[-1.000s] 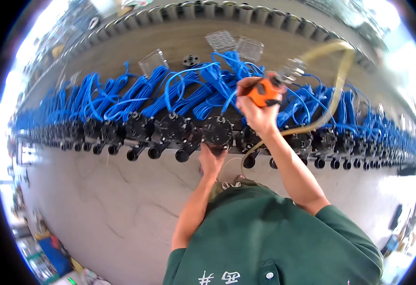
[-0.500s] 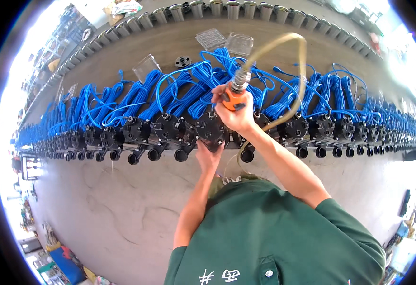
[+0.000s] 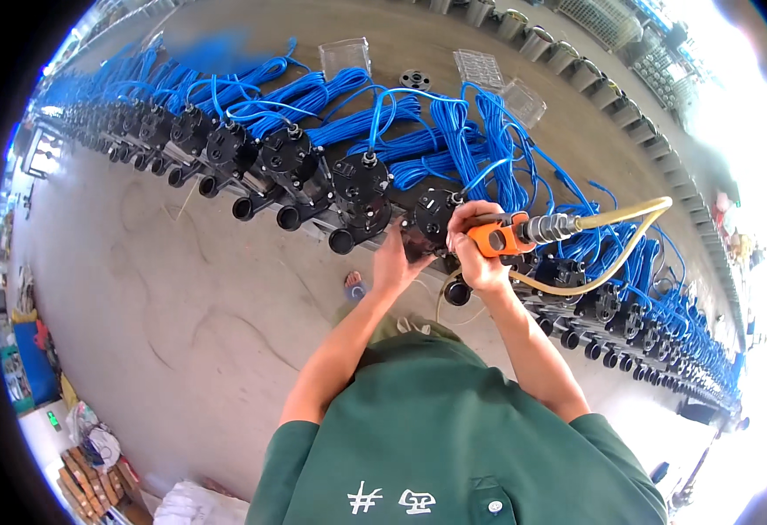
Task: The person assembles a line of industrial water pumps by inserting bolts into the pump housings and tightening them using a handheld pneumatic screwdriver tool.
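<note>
A black submersible pump [image 3: 434,210] with a blue cable from its top stands in the row in front of me. My left hand [image 3: 395,261] grips its near left side, the fingers partly hidden behind the body. My right hand [image 3: 482,254] is closed around an orange air tool [image 3: 499,236] at the pump's right side. A metal coupling [image 3: 550,227] joins the tool to a yellowish air hose [image 3: 637,213], which loops right and back toward me. The tool's working end is hidden by my fingers, so I cannot tell whether it touches the pump.
More black pumps [image 3: 362,188] line the bench edge on both sides, their round outlets facing me. Bundled blue cables [image 3: 458,131] lie behind them. Farther back are clear plastic trays [image 3: 480,70], a black round part [image 3: 415,80] and a row of metal cylinders [image 3: 537,42].
My view has turned, so the pump row now slants down to the right. The orange tool has tipped from upright to sideways, its coupling now pointing right. My left hand stays at the pump.
</note>
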`<state>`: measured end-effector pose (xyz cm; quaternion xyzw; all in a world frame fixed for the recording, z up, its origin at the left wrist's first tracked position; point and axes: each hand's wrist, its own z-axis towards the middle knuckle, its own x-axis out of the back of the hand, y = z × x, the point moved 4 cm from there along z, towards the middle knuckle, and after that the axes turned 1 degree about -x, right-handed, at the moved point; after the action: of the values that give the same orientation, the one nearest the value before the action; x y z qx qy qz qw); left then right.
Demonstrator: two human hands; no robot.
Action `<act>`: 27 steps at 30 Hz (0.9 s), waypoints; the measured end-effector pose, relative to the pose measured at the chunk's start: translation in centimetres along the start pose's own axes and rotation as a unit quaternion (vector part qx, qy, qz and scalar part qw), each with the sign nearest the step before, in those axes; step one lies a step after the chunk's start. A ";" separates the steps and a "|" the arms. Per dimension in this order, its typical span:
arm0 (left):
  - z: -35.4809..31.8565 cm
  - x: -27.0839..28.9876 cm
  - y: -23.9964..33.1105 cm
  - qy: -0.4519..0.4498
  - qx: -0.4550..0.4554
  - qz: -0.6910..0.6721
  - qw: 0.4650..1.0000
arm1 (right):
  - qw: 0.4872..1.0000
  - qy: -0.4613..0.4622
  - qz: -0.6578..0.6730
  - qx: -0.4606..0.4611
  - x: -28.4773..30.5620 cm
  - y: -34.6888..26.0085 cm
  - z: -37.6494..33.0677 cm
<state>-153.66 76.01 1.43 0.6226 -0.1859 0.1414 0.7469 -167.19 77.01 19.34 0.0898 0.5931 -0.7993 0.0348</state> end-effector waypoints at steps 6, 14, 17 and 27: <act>1.7 2.1 1.8 -0.004 -0.047 -0.077 0.996 | 1.000 0.020 -0.009 -0.012 -2.8 -6.5 2.8; 4.6 1.5 0.6 -0.107 -0.114 -0.257 0.954 | 0.980 0.118 -0.149 0.057 -4.6 -1.4 10.9; 4.3 0.8 -0.1 -0.154 -0.061 -0.330 0.929 | 0.979 0.137 -0.153 0.013 -4.2 0.8 11.1; 5.7 0.9 0.8 -0.114 -0.146 -0.274 0.944 | 0.976 0.131 -0.175 0.025 -3.0 1.2 10.1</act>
<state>-153.81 70.58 3.45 0.5459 -0.1101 -0.1690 0.8132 -165.12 66.87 21.60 0.0897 0.5788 -0.7890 -0.1856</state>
